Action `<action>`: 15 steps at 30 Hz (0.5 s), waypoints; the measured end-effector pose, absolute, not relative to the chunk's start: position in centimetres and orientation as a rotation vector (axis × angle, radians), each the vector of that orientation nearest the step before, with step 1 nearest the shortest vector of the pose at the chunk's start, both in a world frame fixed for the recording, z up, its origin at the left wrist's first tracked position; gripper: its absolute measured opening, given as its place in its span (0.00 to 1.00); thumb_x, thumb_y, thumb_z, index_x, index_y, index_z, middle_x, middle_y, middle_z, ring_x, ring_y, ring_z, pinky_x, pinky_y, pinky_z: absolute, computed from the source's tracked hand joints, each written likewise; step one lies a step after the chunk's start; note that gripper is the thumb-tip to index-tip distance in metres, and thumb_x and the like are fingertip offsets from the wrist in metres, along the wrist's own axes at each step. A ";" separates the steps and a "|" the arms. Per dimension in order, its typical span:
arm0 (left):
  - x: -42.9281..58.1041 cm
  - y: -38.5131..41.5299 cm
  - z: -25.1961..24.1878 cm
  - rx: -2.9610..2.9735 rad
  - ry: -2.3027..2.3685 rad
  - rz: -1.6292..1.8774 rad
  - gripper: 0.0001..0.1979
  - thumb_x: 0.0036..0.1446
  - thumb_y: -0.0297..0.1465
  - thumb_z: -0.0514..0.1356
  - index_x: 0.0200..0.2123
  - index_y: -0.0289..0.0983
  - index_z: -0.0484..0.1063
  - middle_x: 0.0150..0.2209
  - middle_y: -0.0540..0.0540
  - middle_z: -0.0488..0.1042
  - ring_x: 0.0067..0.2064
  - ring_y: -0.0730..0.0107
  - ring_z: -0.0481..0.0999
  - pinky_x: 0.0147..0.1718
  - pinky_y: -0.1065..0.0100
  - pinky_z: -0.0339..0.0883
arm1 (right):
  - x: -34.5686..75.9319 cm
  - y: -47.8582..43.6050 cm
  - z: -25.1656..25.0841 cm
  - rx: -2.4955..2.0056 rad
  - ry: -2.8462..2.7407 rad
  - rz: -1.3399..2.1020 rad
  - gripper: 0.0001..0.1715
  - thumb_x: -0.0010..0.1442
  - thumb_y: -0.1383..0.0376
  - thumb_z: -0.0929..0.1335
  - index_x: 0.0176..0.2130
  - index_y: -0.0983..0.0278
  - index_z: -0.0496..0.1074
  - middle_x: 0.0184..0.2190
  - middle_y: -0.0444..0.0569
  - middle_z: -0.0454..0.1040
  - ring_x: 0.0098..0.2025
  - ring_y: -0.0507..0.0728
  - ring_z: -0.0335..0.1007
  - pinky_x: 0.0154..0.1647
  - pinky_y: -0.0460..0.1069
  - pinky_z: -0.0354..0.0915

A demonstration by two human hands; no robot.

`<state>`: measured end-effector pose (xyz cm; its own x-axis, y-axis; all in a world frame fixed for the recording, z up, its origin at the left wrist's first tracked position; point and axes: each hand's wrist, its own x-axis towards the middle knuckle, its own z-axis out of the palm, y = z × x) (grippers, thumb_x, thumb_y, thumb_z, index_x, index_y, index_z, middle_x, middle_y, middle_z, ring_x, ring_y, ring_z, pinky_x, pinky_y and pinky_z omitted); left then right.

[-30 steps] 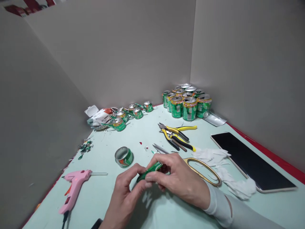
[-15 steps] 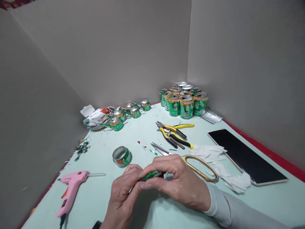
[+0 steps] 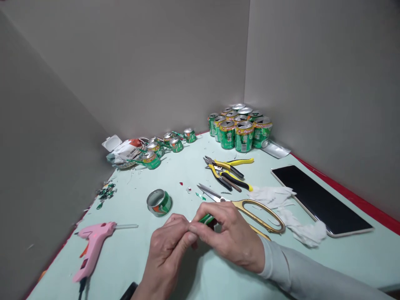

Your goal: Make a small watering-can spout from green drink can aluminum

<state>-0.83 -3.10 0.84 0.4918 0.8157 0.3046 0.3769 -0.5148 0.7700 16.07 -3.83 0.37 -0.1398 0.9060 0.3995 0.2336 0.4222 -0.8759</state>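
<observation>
Between my two hands is a small green piece that looks like cut can metal [image 3: 206, 219], mostly covered by my fingers. My left hand [image 3: 170, 246] is closed, its thumb and fingers pinching the piece's left end. My right hand [image 3: 223, 233] is closed around the other part, its fingertips meeting those of my left hand. Just beyond my left hand stands a cut-down green can section [image 3: 159, 203], its open end up. Gold-handled scissors [image 3: 261, 213] lie behind and to the right of my right hand, partly hidden by it.
Yellow-and-black pliers [image 3: 228, 171] lie mid-table. Several whole cans [image 3: 244, 137] stand in the back corner. Small can-made pieces [image 3: 151, 160] and a wipes pack [image 3: 128, 152] sit back left. A pink glue gun [image 3: 95, 246] lies left; a tablet [image 3: 321, 200] and crumpled tissues [image 3: 271, 196] lie right.
My right hand has shifted slightly left and its fingers have bent more over the green piece. My hands now meet closer together. The view has tilted slightly.
</observation>
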 end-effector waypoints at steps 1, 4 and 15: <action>-0.8 -3.1 1.0 2.084 0.979 0.869 0.17 0.64 0.32 0.55 0.22 0.39 0.71 0.23 0.51 0.71 0.30 0.67 0.70 0.36 0.68 0.61 | 16.1 -3.8 0.4 -1.021 -1.627 0.825 0.11 0.60 0.63 0.69 0.26 0.61 0.70 0.19 0.40 0.73 0.22 0.50 0.67 0.28 0.44 0.62; -0.9 -3.1 1.5 1.969 0.999 0.797 0.17 0.64 0.34 0.55 0.23 0.39 0.74 0.24 0.51 0.73 0.29 0.68 0.71 0.32 0.69 0.61 | 16.0 -3.9 0.6 -1.023 -1.564 0.951 0.11 0.60 0.63 0.69 0.26 0.61 0.70 0.17 0.39 0.71 0.19 0.49 0.66 0.23 0.43 0.62; -1.3 -2.8 1.1 1.148 0.920 1.097 0.10 0.53 0.34 0.67 0.38 0.38 0.76 0.29 0.50 0.74 0.33 0.69 0.71 0.36 0.69 0.66 | 15.9 -4.6 0.5 -0.995 -1.375 0.956 0.05 0.63 0.62 0.67 0.36 0.60 0.70 0.28 0.44 0.75 0.27 0.53 0.76 0.28 0.46 0.71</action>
<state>-1.33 -2.76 1.13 0.2321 0.9726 -0.0121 -0.1809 0.0554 0.9819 15.89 -4.56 0.47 -0.0109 0.9496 0.3132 0.0375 0.3134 -0.9489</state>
